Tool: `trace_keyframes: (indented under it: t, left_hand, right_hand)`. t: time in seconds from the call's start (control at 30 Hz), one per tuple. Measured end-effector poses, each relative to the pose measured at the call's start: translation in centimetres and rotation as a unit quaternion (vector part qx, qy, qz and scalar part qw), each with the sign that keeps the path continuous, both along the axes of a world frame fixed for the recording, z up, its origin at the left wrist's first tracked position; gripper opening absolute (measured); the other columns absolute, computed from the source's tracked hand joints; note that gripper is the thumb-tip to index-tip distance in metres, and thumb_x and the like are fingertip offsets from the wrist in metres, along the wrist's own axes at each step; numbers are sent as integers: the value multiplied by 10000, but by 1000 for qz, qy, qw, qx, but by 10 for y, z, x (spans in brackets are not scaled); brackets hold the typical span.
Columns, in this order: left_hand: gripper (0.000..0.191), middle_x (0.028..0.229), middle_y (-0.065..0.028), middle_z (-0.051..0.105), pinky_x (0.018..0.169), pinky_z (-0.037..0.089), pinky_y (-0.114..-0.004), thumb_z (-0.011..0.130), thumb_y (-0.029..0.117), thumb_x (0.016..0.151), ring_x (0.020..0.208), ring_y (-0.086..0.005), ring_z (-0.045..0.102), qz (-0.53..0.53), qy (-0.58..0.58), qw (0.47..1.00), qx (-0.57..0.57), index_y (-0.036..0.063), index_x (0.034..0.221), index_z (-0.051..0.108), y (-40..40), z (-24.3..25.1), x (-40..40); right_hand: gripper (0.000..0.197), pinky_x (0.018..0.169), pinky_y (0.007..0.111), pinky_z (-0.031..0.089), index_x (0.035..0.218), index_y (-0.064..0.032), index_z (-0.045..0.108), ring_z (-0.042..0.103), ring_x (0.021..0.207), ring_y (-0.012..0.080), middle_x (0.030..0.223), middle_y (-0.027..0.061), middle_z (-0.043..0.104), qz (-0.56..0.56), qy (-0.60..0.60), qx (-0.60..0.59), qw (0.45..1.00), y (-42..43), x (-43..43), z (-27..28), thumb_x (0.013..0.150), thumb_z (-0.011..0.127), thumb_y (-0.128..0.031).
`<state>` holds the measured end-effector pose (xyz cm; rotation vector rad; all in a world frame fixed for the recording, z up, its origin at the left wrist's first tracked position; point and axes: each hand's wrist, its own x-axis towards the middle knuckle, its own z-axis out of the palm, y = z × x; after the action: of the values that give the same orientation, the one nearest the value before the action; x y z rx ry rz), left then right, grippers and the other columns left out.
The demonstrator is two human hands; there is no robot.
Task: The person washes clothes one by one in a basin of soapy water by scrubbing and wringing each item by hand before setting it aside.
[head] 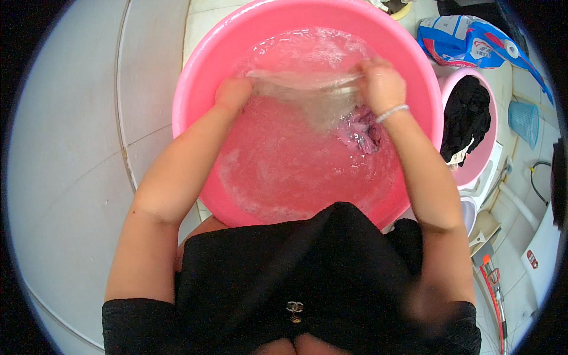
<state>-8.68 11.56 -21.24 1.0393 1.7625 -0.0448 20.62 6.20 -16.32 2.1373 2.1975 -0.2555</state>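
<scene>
A large pink plastic basin (198,75) holds slightly sudsy water. Across its upper half a wet, pale greyish cloth (310,95) is stretched between my two hands, its lower part hanging into the water. My left hand (234,94) is closed on the cloth's left end, near the basin's left wall. At the right end my right hand (381,84), blurred and with a pale bracelet at the wrist, grips the cloth. A bunched purple and dark garment (361,131) lies in the water just below my right hand. My fingertips are partly hidden.
Right of the basin stands a pink tub (477,171) with black clothing (468,115) in it. Above it lies a blue plastic bag (461,42); farther right is a blue mesh basket (523,120). A red-edged, long-handled tool (492,293) lies at lower right. A pale wall (75,146) borders the left.
</scene>
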Motion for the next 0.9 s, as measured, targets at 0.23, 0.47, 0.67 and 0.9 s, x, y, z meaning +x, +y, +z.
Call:
trace_keyframes:
  t: [0.23, 0.47, 0.67, 0.9]
  left_hand:
    - [285, 1074, -125, 596, 793, 478, -411, 464, 122, 906, 984, -252, 577, 373, -398, 838, 5, 9, 1161, 523, 27, 29, 29]
    - [109, 587, -24, 436, 608, 417, -325, 471, 128, 890, 467, -123, 326, 249, -578, 777, -8, 44, 873, 540, 32, 58, 28]
    - [370, 755, -135, 639, 683, 476, -418, 553, 365, 838, 670, -261, 607, 27, 7, 977, 209, 6, 833, 643, 9, 20, 2]
    - [455, 957, -238, 632, 802, 463, -483, 482, 436, 868, 925, -406, 602, -228, 174, 946, 147, 19, 992, 618, -14, -3, -16]
  right_hand:
    - [268, 793, 238, 481, 1074, 21, 634, 606, 890, 146, 990, 104, 648, -252, 651, 178, 693, 7, -20, 103, 809, 598, 49]
    - [250, 774, 226, 460, 1001, -41, 693, 587, 865, 100, 928, 34, 671, -265, 373, 249, 854, -23, 45, 32, 771, 608, 6]
    - [290, 645, 170, 413, 964, 19, 693, 525, 723, 45, 881, 5, 640, -340, 619, 199, 680, -13, 16, 51, 735, 520, 62]
    - [337, 639, 250, 462, 1047, -42, 666, 570, 725, 122, 842, 69, 605, -167, 550, 81, 814, -18, -28, 50, 749, 515, -1]
